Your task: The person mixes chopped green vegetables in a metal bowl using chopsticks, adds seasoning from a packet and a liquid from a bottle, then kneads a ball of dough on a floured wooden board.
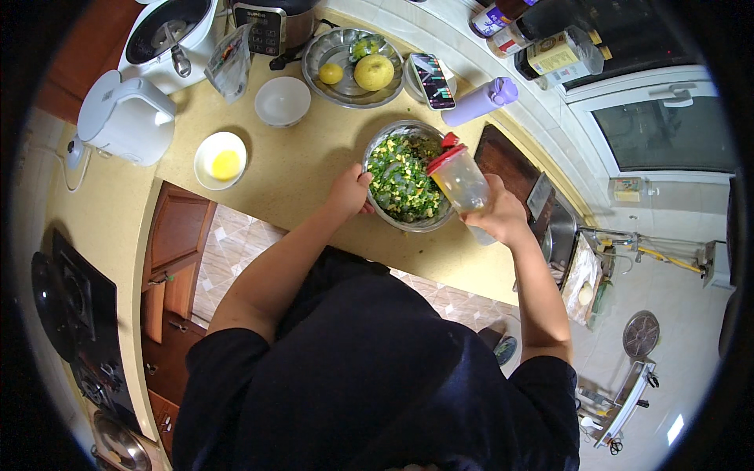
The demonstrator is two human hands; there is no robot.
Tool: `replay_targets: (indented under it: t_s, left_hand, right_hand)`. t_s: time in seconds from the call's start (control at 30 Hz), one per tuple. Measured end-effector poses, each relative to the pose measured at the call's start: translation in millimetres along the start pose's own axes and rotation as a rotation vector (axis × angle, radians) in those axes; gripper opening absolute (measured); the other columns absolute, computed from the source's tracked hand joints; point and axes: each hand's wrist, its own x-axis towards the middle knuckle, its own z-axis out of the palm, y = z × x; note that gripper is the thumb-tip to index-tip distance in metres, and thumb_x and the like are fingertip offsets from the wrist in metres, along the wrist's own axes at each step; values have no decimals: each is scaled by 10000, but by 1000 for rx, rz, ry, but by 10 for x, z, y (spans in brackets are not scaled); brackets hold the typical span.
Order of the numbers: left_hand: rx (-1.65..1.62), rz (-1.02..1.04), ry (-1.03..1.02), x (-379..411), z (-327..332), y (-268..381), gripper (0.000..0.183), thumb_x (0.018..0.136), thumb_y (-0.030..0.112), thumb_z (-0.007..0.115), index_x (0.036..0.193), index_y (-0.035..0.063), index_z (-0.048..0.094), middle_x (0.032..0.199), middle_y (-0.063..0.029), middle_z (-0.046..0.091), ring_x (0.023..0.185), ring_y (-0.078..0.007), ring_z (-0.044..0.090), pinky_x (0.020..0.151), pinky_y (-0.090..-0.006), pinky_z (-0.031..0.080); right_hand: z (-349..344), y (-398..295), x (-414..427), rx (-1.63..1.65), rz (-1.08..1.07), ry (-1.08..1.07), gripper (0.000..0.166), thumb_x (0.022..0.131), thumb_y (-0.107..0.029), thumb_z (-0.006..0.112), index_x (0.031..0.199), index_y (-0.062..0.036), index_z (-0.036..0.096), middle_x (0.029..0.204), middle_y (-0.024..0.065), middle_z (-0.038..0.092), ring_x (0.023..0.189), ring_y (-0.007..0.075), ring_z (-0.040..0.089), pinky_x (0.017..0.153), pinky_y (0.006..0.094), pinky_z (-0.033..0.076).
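Observation:
A steel mixing bowl [406, 226] rests on the counter, full of a mix of chopped green leaves and yellow egg-like bits [400, 176]. My left hand [351, 191] grips its left rim, thumb over the edge. In my right hand [500, 215] is a clear plastic shaker jar [463, 183] with a red lid. The jar is tilted, its lid end over the bowl's right side and the red flap raised. Whether anything is falling from it cannot be seen. Some of the bowl's right edge is hidden behind the jar.
Left on the counter are a small bowl [203, 171] with yellow liquid, a white bowl [283, 101] and an electric kettle [118, 120]. Behind stand a fruit-holding metal dish [330, 97], a phone [433, 82] and a purple bottle [477, 103]. A dark board [500, 154] and cleaver [539, 194] lie right.

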Motion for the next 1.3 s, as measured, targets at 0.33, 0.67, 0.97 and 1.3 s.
replay_targets:
  t_s: [0.33,0.67,0.97,1.3]
  left_hand:
    - [7,-4,-16,59,-3,-72,214,970,241,414,928,32,439,697,-112,591,467,-187,601,419,-305,484]
    - [36,6,-20,26,-18,-19,208,962,224,419,969,20,455,711,-125,604,485,-197,616,425,-314,495]
    - [35,7,-41,-27,-43,59,215,960,218,419,969,8,460,712,-144,619,493,-200,626,426,-311,502]
    - [53,4,-53,21,-59,0,232,973,246,398,999,28,473,721,-120,616,509,-197,627,439,-304,518]
  right_hand:
    - [-90,240,-213,-101,25,-228,889,526,-436,757,1270,-69,436,1025,204,648,965,331,633,825,373,487]
    - [1,228,-204,121,-138,-178,848,513,-421,751,1227,-64,465,982,204,651,950,344,631,826,387,478]
    - [-56,-25,-55,31,-56,-183,844,539,-426,753,1239,-62,454,1027,217,636,976,342,622,845,369,472]
    - [-70,69,77,51,7,-146,872,551,-423,759,1271,-61,429,1040,219,640,988,337,623,852,360,473]
